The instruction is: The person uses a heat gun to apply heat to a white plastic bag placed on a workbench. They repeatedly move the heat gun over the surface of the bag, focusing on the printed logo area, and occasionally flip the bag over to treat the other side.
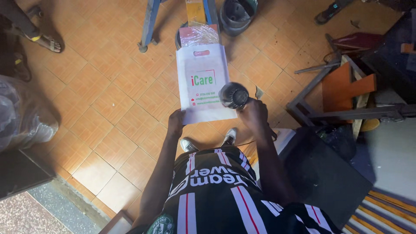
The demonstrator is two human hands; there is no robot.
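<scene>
From the head view, one white carrier bag (203, 82) hangs flat over the tiled floor (108, 112). The left hand (176, 122) grips its lower left corner, fingers closed on the edge. A clear plastic wrap (198, 35) shows at the bag's far end, above the handle slot; what it covers cannot be made out. The right hand (255, 115) is clenched around one dark round device (234, 95), which sits just beyond the knuckles and overlaps the bag's right edge. Below the hands, two shoes (189, 144) stand on the floor. Farther beyond the bag lies one dark bucket (237, 15), its contents unclear.
</scene>
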